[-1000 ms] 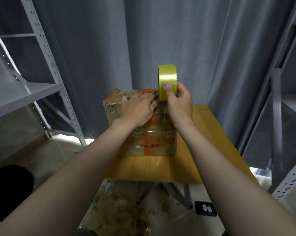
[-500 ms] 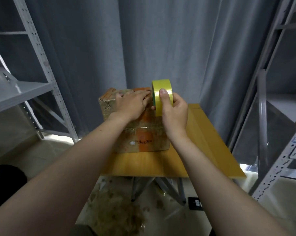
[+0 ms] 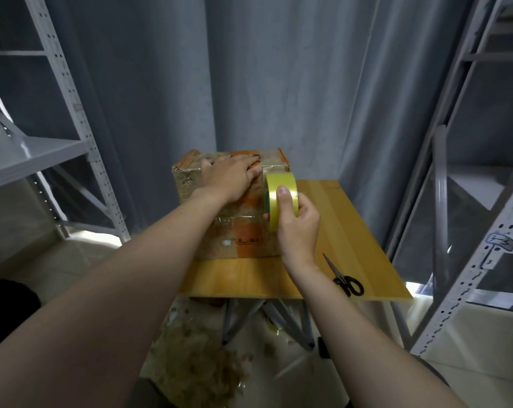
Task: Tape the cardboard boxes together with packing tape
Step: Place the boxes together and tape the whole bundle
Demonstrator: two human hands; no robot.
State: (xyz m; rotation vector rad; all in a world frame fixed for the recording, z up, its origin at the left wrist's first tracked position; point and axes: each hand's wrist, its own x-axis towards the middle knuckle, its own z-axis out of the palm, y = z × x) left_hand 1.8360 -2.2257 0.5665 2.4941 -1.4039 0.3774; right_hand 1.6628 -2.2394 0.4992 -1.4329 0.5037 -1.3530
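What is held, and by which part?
Right hand grips the yellow tape roll by its outer band. Left hand holds nothing; it presses flat on the box.

Packing tape roll (image 3: 280, 198): glossy yellow outer face, with a green band along its side edge. Cardboard box (image 3: 240, 240): brown, with orange printed blocks and a short line of dark print on the near face; bench (image 3: 243, 278): honey-yellow wood grain laid in strips; scissors (image 3: 342, 281): black handles, dark blades. Curtain (image 3: 278, 83): plain blue-grey; shelving rack (image 3: 69, 92): light grey, uprights patterned with rows of punched holes; floor (image 3: 470, 384): pale tiles carrying a brownish heap of scraps (image 3: 196, 366).
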